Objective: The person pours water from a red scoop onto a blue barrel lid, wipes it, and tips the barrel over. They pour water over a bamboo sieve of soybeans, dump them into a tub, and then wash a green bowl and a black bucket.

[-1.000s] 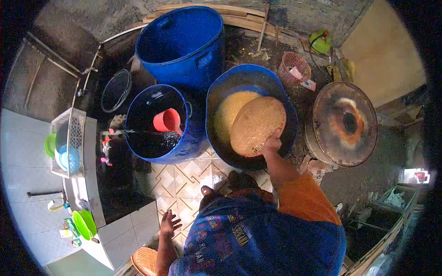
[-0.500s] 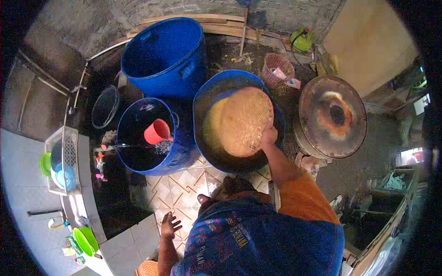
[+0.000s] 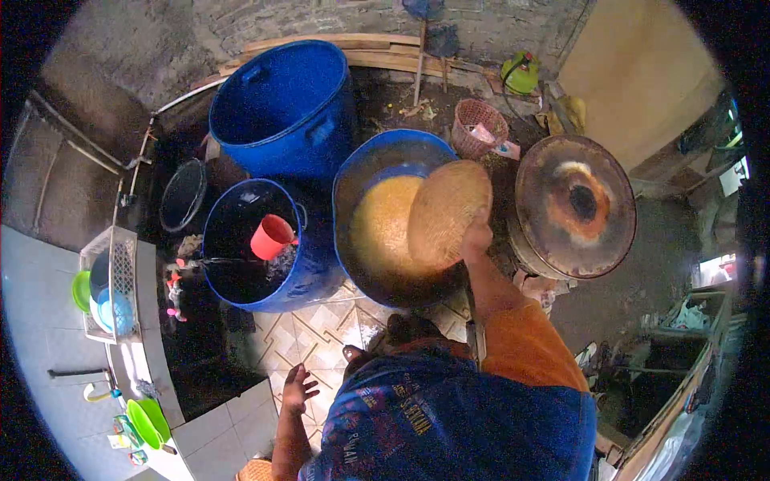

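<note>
Rough brick wall is rising behind some wooden planks, and patterned floor tiles are showing by my feet. With my right hand I'm gripping the lower right edge of a round woven tray, fingers closing on its rim, and I'm holding it tilted over the right side of a wide blue tub. Yellowish contents are lying in the tub, left of the tray; I can't tell just what they are. My left hand is hanging empty above the tiles, fingers open and spreading apart. Left of the tub, a red dipper is sitting inside a smaller blue barrel; on the other side, a rust-stained round lid is covering a drum.
</note>
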{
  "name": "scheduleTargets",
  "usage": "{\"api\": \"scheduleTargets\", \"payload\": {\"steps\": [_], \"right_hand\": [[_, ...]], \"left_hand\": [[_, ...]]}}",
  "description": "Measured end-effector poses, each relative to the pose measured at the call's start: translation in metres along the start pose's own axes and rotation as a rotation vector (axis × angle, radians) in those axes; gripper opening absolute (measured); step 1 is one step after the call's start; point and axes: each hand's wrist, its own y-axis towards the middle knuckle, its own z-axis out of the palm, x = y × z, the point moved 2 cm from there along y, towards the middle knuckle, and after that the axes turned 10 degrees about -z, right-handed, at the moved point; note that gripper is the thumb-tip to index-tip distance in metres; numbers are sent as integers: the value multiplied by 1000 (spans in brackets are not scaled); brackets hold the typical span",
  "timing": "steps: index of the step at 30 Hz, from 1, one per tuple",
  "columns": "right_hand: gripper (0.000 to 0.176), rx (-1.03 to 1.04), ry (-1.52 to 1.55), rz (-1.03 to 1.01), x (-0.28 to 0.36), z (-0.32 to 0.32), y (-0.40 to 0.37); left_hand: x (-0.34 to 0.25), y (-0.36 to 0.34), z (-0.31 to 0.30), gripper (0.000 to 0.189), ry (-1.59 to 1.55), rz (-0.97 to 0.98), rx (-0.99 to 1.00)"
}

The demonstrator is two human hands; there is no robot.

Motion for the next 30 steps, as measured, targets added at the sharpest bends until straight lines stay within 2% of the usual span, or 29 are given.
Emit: {"api": "scheduleTargets", "payload": {"steps": [1, 3, 4, 6, 8, 10, 12, 13, 14, 16, 18, 19, 20, 21, 22, 24, 25, 26, 28, 29, 30], "right_hand": [[61, 5, 4, 0, 7, 0, -7], [52, 278, -506, -36, 37, 0, -30], [52, 289, -509, -46, 55, -1, -46], [45, 470, -115, -330, 83, 3, -91], [32, 673, -52, -355, 69, 2, -131], [25, 856, -265, -795, 120, -19, -175], [25, 1024, -361, -1136, 136, -32, -205], [25, 1018, -360, -1139, 140, -38, -212], [26, 1059, -339, -1178, 143, -44, -218], [26, 1086, -317, -1219, 148, -47, -216], [27, 1276, -217, -1198, 150, -54, -213], [31, 1322, -140, -927, 157, -56, -210], [31, 1309, -140, -930, 163, -53, -209], [38, 1234, -58, -772, 169, -46, -207], [46, 1156, 21, -612, 173, -38, -207], [60, 1214, 512, 86, 178, -11, -208], [53, 1164, 637, 242, 195, -3, -205], [47, 1106, 761, 398, 210, 3, -202], [29, 860, 733, 298, 198, 24, -188], [20, 708, 779, 323, 186, 32, -179], [24, 798, 778, 407, 165, 30, -161]], "left_hand": [[-9, -5, 6, 69, 2, 32, 21], [-36, -11, 22, 70, 17, 93, 60], [-53, -14, 34, 71, 22, 146, 100], [-92, -23, 61, 73, -8, 248, 188], [-128, -24, 90, 77, -61, 287, 304], [-162, -44, 125, 84, -182, 261, 399], [-175, -32, 146, 89, -256, 256, 523], [-182, -47, 160, 94, -262, 244, 425], [-182, -48, 164, 79, -295, 248, 401], [-179, -54, 166, 68, -268, 408, 402], [-171, -43, 172, 73, -367, 338, 432], [-172, -47, 177, 77, -369, 485, 391], [-175, -51, 182, 81, -367, 633, 353], [-177, -52, 188, 81, -357, 635, 360], [-180, -58, 193, 86, -206, 772, 302], [-184, -74, 205, 96, 101, 1037, 183], [-184, -84, 213, 95, 286, 1238, 39], [-182, -90, 219, 92, 576, 1335, -100], [-176, -91, 224, 90, 920, 1403, -125], [-177, -94, 224, 92, 978, 1397, -28], [-176, -96, 222, 92, 983, 1402, -21]]}}
